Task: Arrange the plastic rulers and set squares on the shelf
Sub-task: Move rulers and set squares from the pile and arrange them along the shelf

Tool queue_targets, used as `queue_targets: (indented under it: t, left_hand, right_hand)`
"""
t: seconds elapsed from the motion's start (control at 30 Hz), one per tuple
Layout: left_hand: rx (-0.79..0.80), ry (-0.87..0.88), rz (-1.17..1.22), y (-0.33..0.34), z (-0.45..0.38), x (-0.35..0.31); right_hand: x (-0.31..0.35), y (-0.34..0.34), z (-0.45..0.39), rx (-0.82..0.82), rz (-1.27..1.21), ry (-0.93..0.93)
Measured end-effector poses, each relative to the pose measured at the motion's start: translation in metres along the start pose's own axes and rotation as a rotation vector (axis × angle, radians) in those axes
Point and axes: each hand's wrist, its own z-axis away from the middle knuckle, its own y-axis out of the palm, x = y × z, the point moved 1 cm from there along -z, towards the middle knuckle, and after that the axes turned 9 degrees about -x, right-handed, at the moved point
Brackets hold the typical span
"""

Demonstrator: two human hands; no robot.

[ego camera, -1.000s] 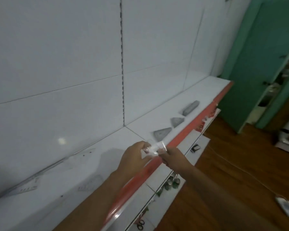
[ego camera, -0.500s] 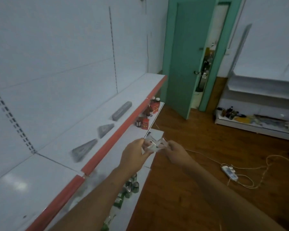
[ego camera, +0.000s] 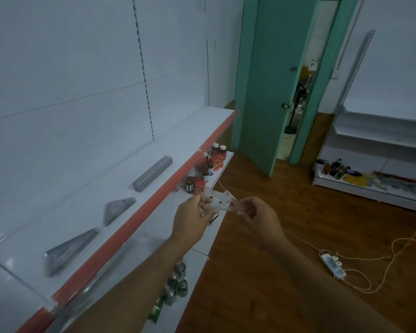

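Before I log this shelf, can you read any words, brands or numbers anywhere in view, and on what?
None can be read.
Red boxes and bottles on the lower shelf: labels blurred.
Clear plastic piece held by left hand and right hand: markings too small.
Green cans: print blurred.

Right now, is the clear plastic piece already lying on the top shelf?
No, both the left hand and right hand hold the clear plastic piece in the air beside the shelf.
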Motion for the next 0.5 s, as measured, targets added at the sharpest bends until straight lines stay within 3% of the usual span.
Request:
queue_targets:
  t: [0.13, 0.3, 0.4, 0.5]
  left_hand:
    - [0.011, -0.004, 0.007, 0.023, -0.05, 0.011]
    - [0.019, 0.014, 0.012, 0.04, -0.114, 0.022]
    - [-0.006, 0.046, 0.003, 0.047, -0.148, 0.031]
    - [0.005, -0.041, 0.036, 0.052, -0.169, 0.042]
  right_hand:
    - [-0.008, 0.016, -0.053, -0.029, 0.039, -0.009]
    - [-0.002, 0.034, -0.12, 0.048, 0.044, -0.014]
    - [-0.003, 0.05, -0.155, 0.071, 0.096, -0.083]
    - [-0.009, 0.067, -0.186, 0.107, 0.174, -0.182]
